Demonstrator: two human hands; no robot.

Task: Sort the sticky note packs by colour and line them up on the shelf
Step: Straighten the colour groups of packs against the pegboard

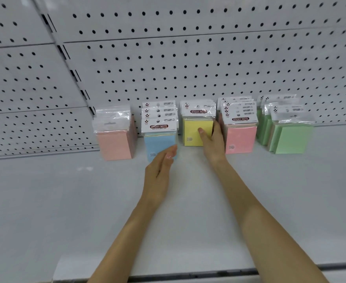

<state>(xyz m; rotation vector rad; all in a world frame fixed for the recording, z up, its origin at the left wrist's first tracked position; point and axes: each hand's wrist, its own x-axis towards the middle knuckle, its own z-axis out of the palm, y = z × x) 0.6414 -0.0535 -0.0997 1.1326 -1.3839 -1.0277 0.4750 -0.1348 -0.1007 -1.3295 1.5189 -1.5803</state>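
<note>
Five rows of sticky note packs stand on the white shelf (66, 201) against the pegboard. From left to right: salmon packs (115, 146) turned back to front, blue packs (157, 144), yellow packs (194, 131), pink packs (240, 137) and green packs (290, 137). My left hand (160, 170) is held flat with straight fingers, its tips touching the front blue pack's lower right corner. My right hand (213, 139) rests on the right side of the yellow row, thumb on the front pack's face, fingers between the yellow and pink rows.
The white pegboard back wall (188, 68) rises directly behind the packs, with a slotted upright (74, 74) at the left. The shelf's front edge (209, 272) runs along the bottom of the view.
</note>
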